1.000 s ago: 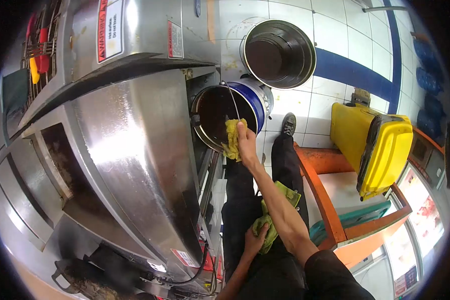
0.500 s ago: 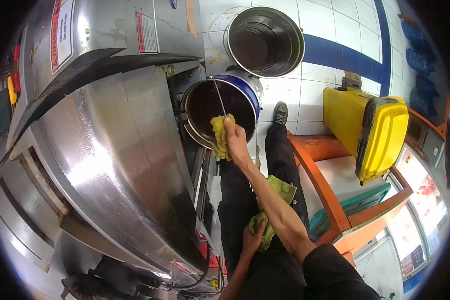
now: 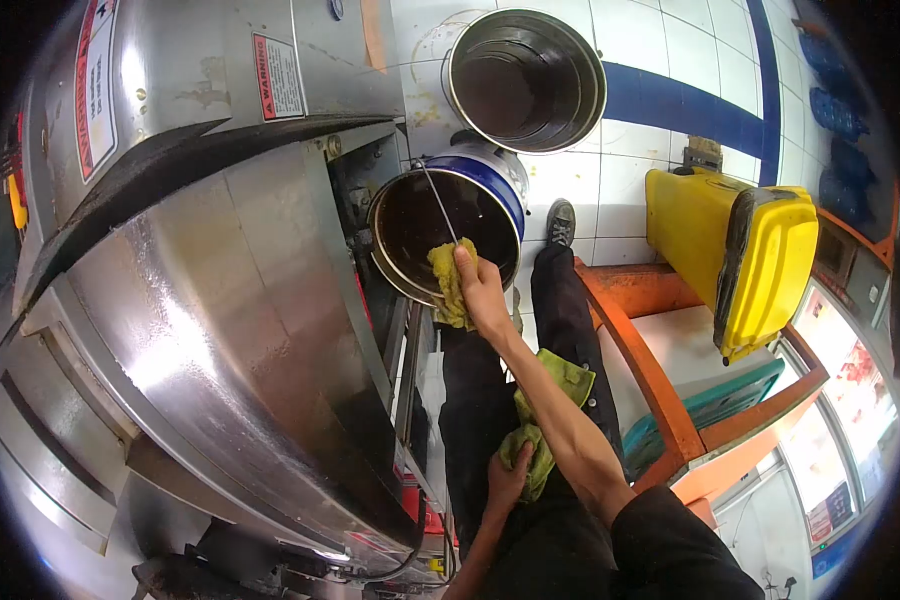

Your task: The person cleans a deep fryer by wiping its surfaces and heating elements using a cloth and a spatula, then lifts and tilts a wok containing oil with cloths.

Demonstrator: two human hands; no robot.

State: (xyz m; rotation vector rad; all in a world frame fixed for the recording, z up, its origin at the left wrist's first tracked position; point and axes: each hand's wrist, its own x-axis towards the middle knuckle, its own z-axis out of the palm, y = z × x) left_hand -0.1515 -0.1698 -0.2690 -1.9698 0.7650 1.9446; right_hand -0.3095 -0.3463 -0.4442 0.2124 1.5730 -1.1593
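My right hand [image 3: 482, 290] is closed around a yellow cloth [image 3: 452, 300] and, through it, the thin wire handle [image 3: 438, 200] of a bucket. This bucket [image 3: 519, 195] has a blue band near its rim and dark liquid inside. It stands on the floor against the steel machine. Down by my lap, my left hand [image 3: 510, 478] grips a yellow-green cloth [image 3: 567, 378], which drapes over my leg behind my right forearm.
A second metal bucket [image 3: 595, 95] with a dark bottom stands beyond the first. To the left is a large steel machine [image 3: 240, 300] with a warning label [image 3: 278, 78]. A yellow bin [image 3: 765, 270] and an orange frame [image 3: 635, 350] are on the right, near my shoe [image 3: 561, 223].
My right hand, with the cloth and wire handle, has shifted slightly toward me and to the right. The bucket sits a little farther right in view. My left hand stays about where it was.
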